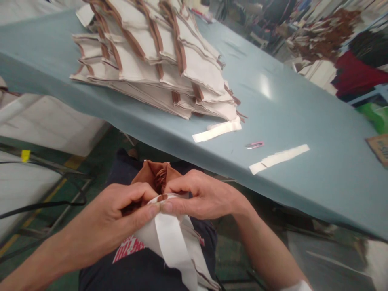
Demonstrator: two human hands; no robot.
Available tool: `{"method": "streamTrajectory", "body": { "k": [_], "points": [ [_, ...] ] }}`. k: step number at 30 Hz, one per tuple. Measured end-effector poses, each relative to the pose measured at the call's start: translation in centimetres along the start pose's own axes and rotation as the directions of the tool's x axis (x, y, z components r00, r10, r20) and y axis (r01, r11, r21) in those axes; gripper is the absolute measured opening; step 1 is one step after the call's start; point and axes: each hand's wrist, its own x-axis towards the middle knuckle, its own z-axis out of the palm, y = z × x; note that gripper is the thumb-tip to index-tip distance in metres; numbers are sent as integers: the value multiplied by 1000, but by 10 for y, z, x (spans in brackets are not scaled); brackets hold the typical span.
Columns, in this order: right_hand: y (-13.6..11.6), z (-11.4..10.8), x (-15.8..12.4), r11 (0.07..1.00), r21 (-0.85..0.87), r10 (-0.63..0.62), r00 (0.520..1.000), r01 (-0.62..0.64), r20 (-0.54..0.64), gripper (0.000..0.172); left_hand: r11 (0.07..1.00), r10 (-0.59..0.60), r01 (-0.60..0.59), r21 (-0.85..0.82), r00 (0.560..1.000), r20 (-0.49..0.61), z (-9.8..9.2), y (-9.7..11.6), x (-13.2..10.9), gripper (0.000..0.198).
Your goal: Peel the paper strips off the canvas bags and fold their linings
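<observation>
Head view: a person's left hand [130,208] and right hand [201,196] pinch the rim of a cream-and-brown cloth piece [147,234] above the lap, apparently steadying a flat white fabric strip [172,238]; pink-and-silver metal snips [255,144] lie handy on the blue-green tabletop [318,190].

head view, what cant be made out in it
All in the head view:
- White strip: lower end cut off by the bottom edge.
- Cream cloth: pinched edge partly hidden by the fingers.
- Stacked cloth pieces: top cut off by the upper edge.
- Brown heap: too blurred to tell separate pieces.
</observation>
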Motion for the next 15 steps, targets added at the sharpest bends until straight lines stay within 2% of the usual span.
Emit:
{"method": "streamTrajectory", "body": {
  "k": [5, 9, 15],
  "points": [
    [-2, -3, 4, 997, -70, 8, 1000, -6, 19, 50, 998, 4, -4, 57, 1000, 6, -1, -9, -7, 32],
    [-1, -1, 5, 994, -84, 76, 997, -74, 16, 50, 995, 3, 0, 104, 1000, -22, 0, -14, -15, 28],
    [5, 4, 5, 984, -131, 124, 992, -123, -2, 53, 995, -15, 18, 103, 999, -35, 2, -18, -13, 27]
  ]
}}
